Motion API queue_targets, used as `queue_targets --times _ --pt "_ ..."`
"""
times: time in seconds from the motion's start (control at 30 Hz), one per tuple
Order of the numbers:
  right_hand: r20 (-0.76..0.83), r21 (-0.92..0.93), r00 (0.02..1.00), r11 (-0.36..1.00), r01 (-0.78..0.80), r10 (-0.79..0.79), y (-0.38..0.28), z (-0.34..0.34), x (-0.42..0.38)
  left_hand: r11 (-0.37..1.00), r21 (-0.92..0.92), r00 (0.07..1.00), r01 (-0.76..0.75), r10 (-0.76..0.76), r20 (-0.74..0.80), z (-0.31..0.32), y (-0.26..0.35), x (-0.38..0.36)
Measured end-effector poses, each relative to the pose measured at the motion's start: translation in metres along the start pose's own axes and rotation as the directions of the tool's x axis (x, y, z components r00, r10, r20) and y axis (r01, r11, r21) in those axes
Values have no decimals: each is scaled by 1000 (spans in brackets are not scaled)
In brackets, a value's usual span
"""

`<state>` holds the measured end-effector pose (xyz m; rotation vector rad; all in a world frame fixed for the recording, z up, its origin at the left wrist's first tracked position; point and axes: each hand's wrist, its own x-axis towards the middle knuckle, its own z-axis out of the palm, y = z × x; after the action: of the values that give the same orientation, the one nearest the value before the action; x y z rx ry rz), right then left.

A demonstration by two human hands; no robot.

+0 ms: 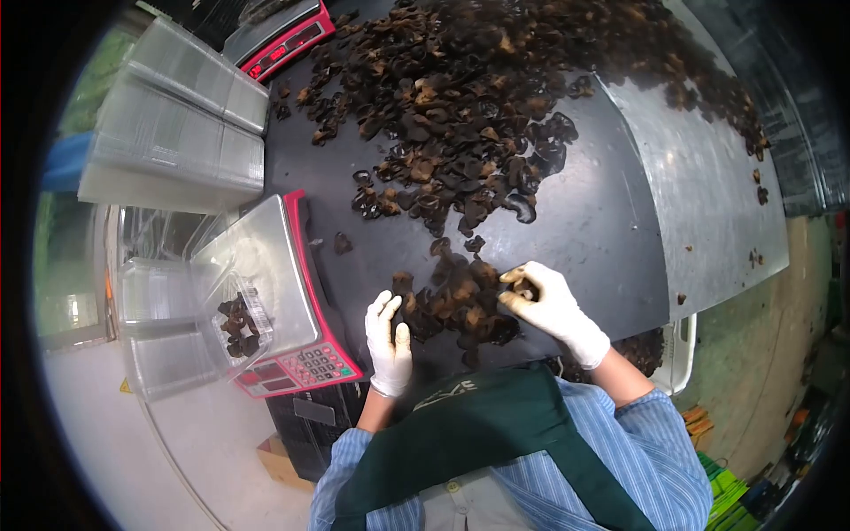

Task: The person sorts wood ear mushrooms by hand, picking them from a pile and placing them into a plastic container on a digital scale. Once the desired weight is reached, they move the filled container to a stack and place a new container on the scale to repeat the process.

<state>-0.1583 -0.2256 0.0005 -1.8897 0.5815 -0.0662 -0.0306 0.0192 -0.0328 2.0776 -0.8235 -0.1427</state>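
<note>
My left hand (388, 347), in a white glove, is beside the left edge of a small heap of dark brown wood ear mushrooms (456, 301). Its fingers are stretched out, the thumb apart, and nothing shows in it. At the heap's right edge my right hand (551, 306), also gloved with stained fingertips, is curled in a pinch around a small brown wood ear mushroom piece (529, 290). The fingers partly hide that piece. To the left, a clear plastic box (257, 305) with some mushrooms inside rests on a red-rimmed scale (297, 265).
A large mushroom pile (460, 115) covers the far part of the black table (611, 212). Stacks of clear boxes (177, 124) stand at the left, near a second scale (288, 44). A metal sheet (708, 195) lies to the right, and a white crate (680, 358) sits below the edge.
</note>
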Motion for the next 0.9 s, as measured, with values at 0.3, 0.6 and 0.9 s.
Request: queue_targets --times 0.3,0.6,0.9 --pt "89 413 995 908 -68 35 -31 -39 -5 987 -148 988 65 -85 -129 -7 -12 1" --pt "337 -131 937 980 147 -96 -1 -77 -28 957 -251 986 146 -162 -44 -4 1 59" --pt "48 -556 913 748 361 -405 -11 44 29 904 200 901 -378 309 305 28 18 93"
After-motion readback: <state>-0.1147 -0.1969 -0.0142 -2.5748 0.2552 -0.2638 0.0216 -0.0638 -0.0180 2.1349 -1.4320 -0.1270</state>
